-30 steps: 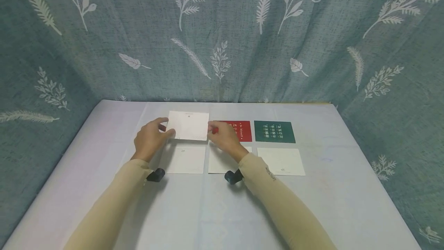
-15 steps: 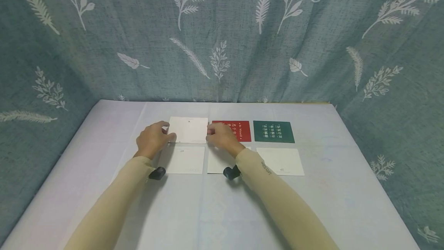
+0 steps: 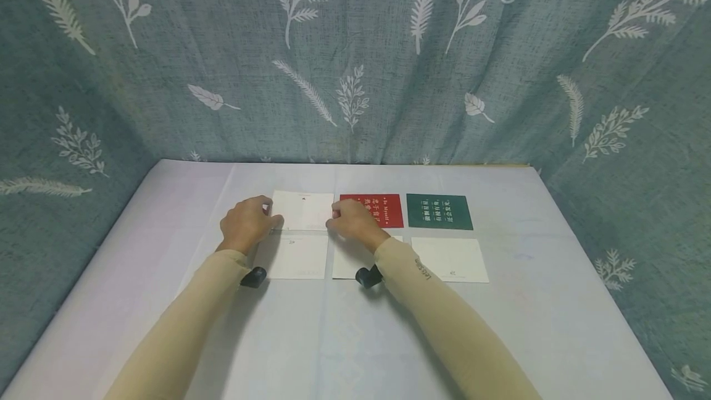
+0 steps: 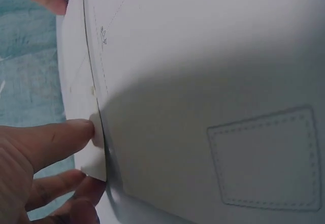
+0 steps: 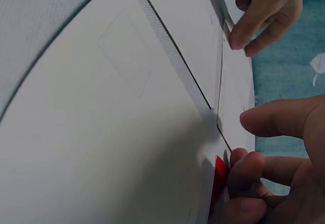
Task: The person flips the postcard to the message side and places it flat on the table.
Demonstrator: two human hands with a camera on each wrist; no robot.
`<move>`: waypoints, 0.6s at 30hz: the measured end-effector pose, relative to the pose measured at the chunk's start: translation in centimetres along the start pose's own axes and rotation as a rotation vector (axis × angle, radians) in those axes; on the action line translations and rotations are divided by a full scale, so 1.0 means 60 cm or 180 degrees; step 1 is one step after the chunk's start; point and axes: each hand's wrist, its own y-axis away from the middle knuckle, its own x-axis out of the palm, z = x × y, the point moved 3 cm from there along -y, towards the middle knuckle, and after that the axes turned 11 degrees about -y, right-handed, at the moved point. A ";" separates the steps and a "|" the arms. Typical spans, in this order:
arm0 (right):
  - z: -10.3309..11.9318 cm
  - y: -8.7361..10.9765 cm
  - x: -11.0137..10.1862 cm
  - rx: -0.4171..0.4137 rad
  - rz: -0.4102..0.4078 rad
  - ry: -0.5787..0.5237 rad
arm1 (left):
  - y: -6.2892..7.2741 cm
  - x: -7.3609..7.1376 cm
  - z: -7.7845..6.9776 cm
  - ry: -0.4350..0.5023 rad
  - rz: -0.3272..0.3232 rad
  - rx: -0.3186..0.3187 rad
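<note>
Just left of the red card, the left hand pinches a white card by its left edge, thumb on top and fingers beneath, while the right hand has bent fingers at its right edge, whether gripping I cannot tell. Tending both ends probably keeps so thin a sheet level and in line with the red card. The green card lies right of that red one, and three other white cards form a row on its near side, gaps seemingly keeping each distinct.
</note>
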 end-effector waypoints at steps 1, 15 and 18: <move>0.001 0.001 0.000 0.0012 0.0003 -0.0028 | -0.001 -0.001 -0.001 -0.0027 0.0006 0.0001; -0.010 0.007 -0.009 -0.0271 -0.0279 -0.0480 | 0.008 -0.004 0.008 0.0234 -0.0060 0.0030; -0.011 0.022 -0.019 -0.0310 -0.0381 -0.0558 | 0.015 -0.004 0.011 0.0357 -0.0108 0.0054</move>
